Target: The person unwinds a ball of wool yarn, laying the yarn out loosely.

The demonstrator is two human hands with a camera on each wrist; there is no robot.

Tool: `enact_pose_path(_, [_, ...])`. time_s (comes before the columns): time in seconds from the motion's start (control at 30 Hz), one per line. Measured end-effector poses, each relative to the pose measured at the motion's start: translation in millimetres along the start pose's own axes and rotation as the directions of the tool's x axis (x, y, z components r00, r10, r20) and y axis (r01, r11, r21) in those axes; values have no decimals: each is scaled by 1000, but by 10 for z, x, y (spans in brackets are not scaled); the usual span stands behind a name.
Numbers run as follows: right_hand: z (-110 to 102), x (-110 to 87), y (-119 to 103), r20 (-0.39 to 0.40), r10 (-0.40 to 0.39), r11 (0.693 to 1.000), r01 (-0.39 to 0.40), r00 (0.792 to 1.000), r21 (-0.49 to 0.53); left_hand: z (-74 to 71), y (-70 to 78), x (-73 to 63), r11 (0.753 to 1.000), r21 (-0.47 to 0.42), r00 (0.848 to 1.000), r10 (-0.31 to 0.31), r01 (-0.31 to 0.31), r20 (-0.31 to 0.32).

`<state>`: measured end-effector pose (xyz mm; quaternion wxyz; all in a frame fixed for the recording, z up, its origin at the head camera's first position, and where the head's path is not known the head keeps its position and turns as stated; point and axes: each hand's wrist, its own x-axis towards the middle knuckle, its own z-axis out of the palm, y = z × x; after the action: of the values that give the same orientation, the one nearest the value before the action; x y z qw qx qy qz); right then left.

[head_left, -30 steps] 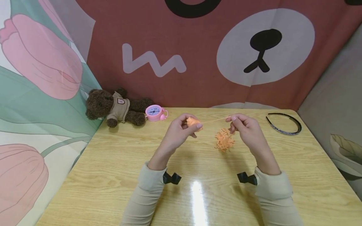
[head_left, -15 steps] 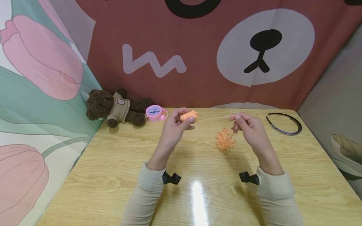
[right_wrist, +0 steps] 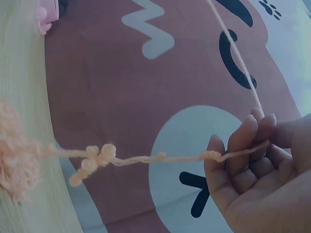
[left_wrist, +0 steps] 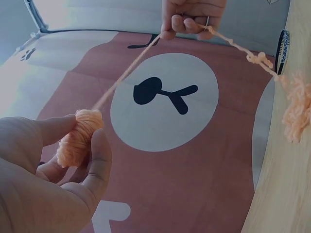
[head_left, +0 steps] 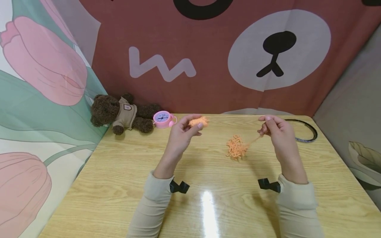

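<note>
Between thumb and fingers, my left hand (head_left: 180,135) holds a small wound bundle of orange yarn (left_wrist: 80,138) above the table. A taut strand runs from the bundle to my right hand (head_left: 279,137), whose thumb and fingertip pinch it. In the right wrist view, the yarn strand (right_wrist: 182,158) passes under the curled fingers and trails off, kinked and knotted. It leads down to a loose tangle of orange yarn (head_left: 236,147) on the table, between the two hands.
A brown teddy bear (head_left: 125,114) lies at the table's back left, with a pink alarm clock (head_left: 162,119) beside it. Behind my right hand is a dark headband (head_left: 309,140). A patterned curtain (head_left: 208,89) hangs along the table's (head_left: 119,185) back edge.
My right hand has moved right, drawing the strand longer and lifting yarn from the tangle. My left hand has shifted slightly left and turned the wound bundle.
</note>
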<state>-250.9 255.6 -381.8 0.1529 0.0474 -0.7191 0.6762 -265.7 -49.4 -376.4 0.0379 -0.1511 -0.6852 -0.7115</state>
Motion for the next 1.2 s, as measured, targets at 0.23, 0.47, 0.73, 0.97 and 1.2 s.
enact_pose_path(0.23, [-125, 13, 9, -66, 33, 994, -25, 997, 110, -29, 3, 5, 999, -39, 999, 29, -31, -34])
enact_pose_path(0.47, [-270, 21, 39, -141, 60, 990, -42, 988, 132, -48, -2, 23, 998, -59, 998, 29, -32, -52])
enact_pose_path(0.73, [-443, 17, 22, -221, 55, 962, 7, 974, 273, -91, 2, 18, 998, -29, 996, 57, -59, -62])
enact_pose_path(0.97, [-487, 4, 5, -280, 102, 959, -19, 954, 283, -105, 6, 26, 996, -58, 993, 58, -64, -100])
enact_pose_path(1.2, [-468, 11, -7, -320, 139, 953, -39, 937, 300, -101, 14, 28, 994, -100, 993, 36, -48, -116])
